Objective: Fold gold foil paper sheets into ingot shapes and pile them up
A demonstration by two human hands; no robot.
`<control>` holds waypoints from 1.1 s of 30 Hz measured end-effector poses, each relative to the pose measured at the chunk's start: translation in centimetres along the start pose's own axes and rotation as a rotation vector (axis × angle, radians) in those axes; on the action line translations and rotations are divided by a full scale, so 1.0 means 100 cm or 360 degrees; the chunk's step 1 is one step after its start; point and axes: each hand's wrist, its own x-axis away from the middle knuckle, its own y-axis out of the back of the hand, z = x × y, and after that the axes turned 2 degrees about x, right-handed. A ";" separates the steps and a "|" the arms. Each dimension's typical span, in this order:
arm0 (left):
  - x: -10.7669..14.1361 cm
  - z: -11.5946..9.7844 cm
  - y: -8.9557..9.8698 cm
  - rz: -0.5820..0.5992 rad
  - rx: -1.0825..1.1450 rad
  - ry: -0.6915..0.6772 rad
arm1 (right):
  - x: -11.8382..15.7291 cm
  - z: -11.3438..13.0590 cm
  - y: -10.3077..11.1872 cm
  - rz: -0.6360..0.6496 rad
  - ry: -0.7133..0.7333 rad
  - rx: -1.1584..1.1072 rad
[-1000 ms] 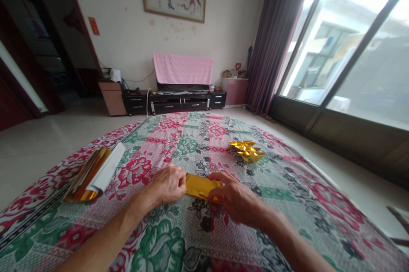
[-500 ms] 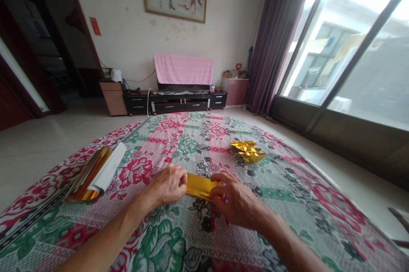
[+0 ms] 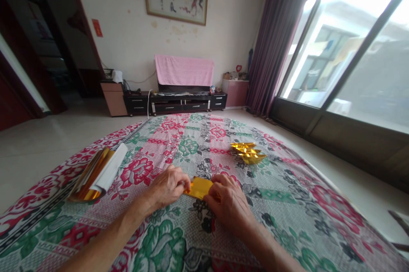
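A flat folded strip of gold foil paper [image 3: 200, 187] lies on the flowered cloth between my hands. My left hand [image 3: 171, 184] pinches its left end with fingers pressed together. The right end is held by my right hand [image 3: 226, 197], whose curled fingers cover that edge. Several folded gold foil pieces with pointed ends [image 3: 249, 153] sit in a group beyond my right hand. To the left rests a stack of gold and brown sheets [image 3: 91, 174], with a white folded paper [image 3: 110, 169] along its right side.
The flowered cloth [image 3: 188, 146] covers a round-edged table. Beyond it stand a low black cabinet [image 3: 179, 106], a pink cloth [image 3: 184, 70] draped over a screen, and a purple curtain [image 3: 265, 46] by the window at right.
My right hand has shifted slightly left, its fingers now curled closer over the foil's right end. My left hand has moved a little along the left end. Less of the foil shows.
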 end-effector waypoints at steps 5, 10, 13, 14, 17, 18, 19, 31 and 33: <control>0.002 -0.002 -0.001 -0.0022 -0.0014 -0.0035 | -0.001 -0.001 -0.003 -0.0011 -0.0020 -0.0023; 0.005 -0.009 -0.005 -0.0122 -0.0121 -0.0005 | -0.001 -0.001 -0.005 -0.0051 -0.0040 -0.0030; 0.007 -0.016 -0.007 -0.0192 -0.0201 0.0013 | 0.000 0.000 -0.004 -0.0079 -0.0048 -0.0015; 0.008 -0.019 -0.008 -0.0223 -0.0223 0.0023 | 0.001 0.000 -0.004 -0.0090 -0.0049 -0.0011; 0.010 -0.026 -0.012 -0.0332 -0.0258 0.0055 | 0.002 0.000 -0.005 -0.0119 -0.0035 -0.0009; 0.011 -0.027 -0.013 -0.0358 -0.0256 0.0049 | 0.002 0.000 -0.005 -0.0127 -0.0032 -0.0009; 0.012 -0.029 -0.015 -0.0390 -0.0256 0.0044 | 0.003 0.000 -0.006 -0.0131 -0.0031 -0.0007; 0.010 -0.029 -0.018 -0.0379 -0.0184 0.0111 | 0.002 -0.001 -0.006 -0.0135 -0.0011 -0.0009; 0.009 -0.025 -0.015 -0.0319 -0.0161 0.0097 | 0.002 -0.001 -0.005 -0.0123 -0.0015 -0.0015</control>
